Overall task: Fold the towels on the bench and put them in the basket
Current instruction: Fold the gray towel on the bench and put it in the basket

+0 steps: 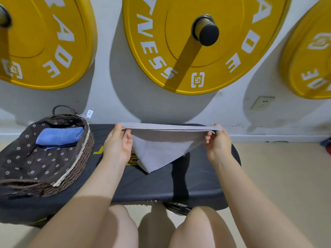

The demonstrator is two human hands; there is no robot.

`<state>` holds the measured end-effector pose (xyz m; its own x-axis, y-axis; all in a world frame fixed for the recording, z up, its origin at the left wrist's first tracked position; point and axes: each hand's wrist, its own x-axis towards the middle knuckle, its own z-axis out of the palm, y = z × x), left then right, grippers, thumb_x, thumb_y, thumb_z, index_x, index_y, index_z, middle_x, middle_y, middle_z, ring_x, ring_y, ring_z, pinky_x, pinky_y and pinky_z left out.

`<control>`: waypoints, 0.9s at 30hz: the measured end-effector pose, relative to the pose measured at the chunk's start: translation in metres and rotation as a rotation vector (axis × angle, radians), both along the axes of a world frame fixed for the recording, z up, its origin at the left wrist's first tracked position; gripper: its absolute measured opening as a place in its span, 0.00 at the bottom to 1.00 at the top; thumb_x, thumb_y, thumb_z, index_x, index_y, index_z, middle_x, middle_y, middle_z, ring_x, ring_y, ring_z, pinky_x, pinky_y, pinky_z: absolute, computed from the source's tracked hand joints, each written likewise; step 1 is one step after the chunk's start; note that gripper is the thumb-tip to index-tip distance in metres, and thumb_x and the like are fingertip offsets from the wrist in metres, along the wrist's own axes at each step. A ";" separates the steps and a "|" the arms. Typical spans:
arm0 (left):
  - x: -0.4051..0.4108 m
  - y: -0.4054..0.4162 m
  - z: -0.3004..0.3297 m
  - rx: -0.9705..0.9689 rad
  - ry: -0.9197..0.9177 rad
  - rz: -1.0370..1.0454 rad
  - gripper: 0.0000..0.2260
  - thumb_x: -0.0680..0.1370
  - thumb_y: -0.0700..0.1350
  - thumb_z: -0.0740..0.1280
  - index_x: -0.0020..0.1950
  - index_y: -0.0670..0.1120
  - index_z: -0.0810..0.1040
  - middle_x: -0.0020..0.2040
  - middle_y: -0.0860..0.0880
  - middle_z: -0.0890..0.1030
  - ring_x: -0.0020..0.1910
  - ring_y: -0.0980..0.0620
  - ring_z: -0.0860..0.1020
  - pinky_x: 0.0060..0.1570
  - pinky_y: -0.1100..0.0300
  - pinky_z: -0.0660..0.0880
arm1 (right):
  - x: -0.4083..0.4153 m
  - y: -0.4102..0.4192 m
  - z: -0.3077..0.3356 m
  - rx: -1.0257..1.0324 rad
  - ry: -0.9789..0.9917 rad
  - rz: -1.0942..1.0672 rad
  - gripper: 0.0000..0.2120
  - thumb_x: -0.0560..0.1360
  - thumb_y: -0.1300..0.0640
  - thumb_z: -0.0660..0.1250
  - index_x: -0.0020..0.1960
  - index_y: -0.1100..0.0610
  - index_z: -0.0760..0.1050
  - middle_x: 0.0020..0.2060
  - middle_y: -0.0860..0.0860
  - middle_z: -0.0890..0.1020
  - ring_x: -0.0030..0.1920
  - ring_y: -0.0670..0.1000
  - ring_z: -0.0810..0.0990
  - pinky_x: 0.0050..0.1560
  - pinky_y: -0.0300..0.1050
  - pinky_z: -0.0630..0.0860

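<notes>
Grey towel [161, 147] is held stretched above the black bench [146, 185], its long axis running left to right across my view, parallel to the wall behind. I note the top edge is pulled taut and level between both hands, while the lower part hangs down to a point that reaches the bench surface near its middle.

Left hand [118, 140] pinches the towel's left top corner: thumb on the near side, fingers curled behind the cloth, palm turned partly toward me. Right hand [217, 140] pinches the right top corner in like manner, fingers bent round the edge. Both grips are closed tight on the fabric; I see no slack gap between fingers and cloth.

Wicker basket [80, 158] stands on the left end of the bench, well apart from the grey towel. It has a brown floral liner [35, 158], and I observe a folded blue towel [59, 136] lying inside it toward the far side. A paper tag [89, 113] hangs from the basket's far handle.

On the wall behind, three yellow weight plates [202, 43] are mounted on pegs, and a wall socket [262, 102] sits low to the right. The person's bare knees show at the bottom edge, just short of the bench.
</notes>
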<state>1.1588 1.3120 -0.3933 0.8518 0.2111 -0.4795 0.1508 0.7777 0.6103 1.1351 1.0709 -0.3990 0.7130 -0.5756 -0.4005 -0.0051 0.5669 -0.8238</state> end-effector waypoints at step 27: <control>0.065 -0.012 0.039 0.306 -0.149 -0.084 0.13 0.80 0.35 0.55 0.45 0.49 0.75 0.45 0.50 0.79 0.49 0.54 0.78 0.63 0.59 0.69 | 0.055 -0.045 0.027 -0.416 -0.010 0.183 0.16 0.78 0.68 0.52 0.57 0.52 0.71 0.50 0.57 0.78 0.42 0.48 0.77 0.50 0.41 0.76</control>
<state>1.2234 1.2998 -0.3546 0.9282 0.2524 -0.2734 0.0976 0.5439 0.8334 1.1898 1.0258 -0.3715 0.8205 -0.5503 -0.1547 -0.0655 0.1782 -0.9818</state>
